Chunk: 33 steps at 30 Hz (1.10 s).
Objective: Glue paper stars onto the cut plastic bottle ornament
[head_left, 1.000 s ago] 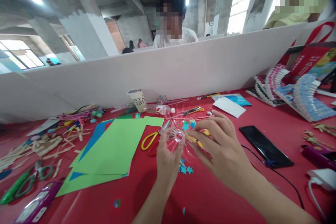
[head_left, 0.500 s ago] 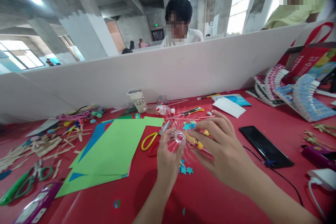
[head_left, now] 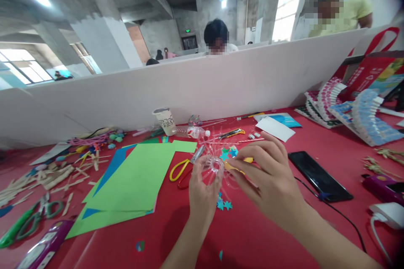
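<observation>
My left hand point(head_left: 204, 187) is closed around a clear plastic bottle top point(head_left: 216, 164). Its round neck points up at me, and thin cut strips fan out around it. To its right, my right hand point(head_left: 263, 170) has thumb and forefinger pinched together by the strips; what lies between the fingertips is too small to make out. Teal and blue paper stars point(head_left: 224, 154) show just beyond these fingertips. Below the bottle top, more small teal stars point(head_left: 224, 204) lie on the red table. Something yellow is partly hidden behind my right fingers.
Scissors with yellow and red handles point(head_left: 179, 170) lie left of my hands, beside green paper sheets point(head_left: 135, 176). Behind are a paper cup point(head_left: 164, 121), a small bottle point(head_left: 198, 132) and a cutter point(head_left: 232, 133). A phone point(head_left: 320, 175) lies right. A white partition point(head_left: 189, 84) bounds the table.
My right hand has shifted slightly right, its fingertips drawing closer together near the strips. My left hand keeps its hold on the bottle top. Across the partition, a person's head has lowered.
</observation>
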Available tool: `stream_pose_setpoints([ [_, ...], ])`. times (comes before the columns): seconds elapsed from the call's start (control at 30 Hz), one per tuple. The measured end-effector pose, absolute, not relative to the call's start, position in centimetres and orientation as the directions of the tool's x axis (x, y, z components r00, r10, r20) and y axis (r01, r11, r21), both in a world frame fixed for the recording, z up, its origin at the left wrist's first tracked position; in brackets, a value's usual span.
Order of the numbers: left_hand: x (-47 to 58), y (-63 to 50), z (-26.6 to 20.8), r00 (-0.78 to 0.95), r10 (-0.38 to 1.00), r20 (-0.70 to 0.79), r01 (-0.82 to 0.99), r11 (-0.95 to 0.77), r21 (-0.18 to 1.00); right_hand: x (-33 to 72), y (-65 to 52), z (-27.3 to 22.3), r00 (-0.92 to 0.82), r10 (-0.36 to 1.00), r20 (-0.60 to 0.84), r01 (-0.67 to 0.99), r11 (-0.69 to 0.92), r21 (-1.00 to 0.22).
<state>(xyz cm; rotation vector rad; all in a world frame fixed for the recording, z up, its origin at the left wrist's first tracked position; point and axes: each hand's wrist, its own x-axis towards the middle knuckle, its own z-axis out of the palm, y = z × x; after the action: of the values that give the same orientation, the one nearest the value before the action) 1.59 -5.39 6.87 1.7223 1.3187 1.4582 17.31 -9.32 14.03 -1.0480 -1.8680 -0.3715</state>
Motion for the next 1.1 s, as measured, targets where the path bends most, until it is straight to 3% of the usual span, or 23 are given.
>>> stream_pose_setpoints([
  [0.27,1.8,-5.6,6.3,-0.07,0.879,0.471,0.345,-0.421,0.839,16.5,-9.9,13.5,-0.104,0.471,0.876,0.821,0.537,-0.191],
  [0.4,2.1,-5.9,6.8,-0.095,0.906,0.412,0.255,-0.378,0.89,16.4,-9.9,13.4,-0.104,0.456,0.884,0.831,0.528,-0.175],
  [0.57,2.0,-5.9,7.6,-0.135,0.918,0.374,0.304,-0.321,0.897,16.9,-10.3,13.9,-0.113,0.492,0.863,0.803,0.557,-0.212],
  [0.7,2.0,-5.7,7.7,-0.144,0.921,0.361,0.246,-0.32,0.915,17.6,-11.0,14.7,-0.099,0.468,0.878,0.746,0.619,-0.246],
  [1.1,2.3,-5.8,7.3,-0.18,0.937,0.299,0.056,-0.293,0.954,17.5,-10.8,14.7,-0.141,0.573,0.807,0.708,0.628,-0.322],
])
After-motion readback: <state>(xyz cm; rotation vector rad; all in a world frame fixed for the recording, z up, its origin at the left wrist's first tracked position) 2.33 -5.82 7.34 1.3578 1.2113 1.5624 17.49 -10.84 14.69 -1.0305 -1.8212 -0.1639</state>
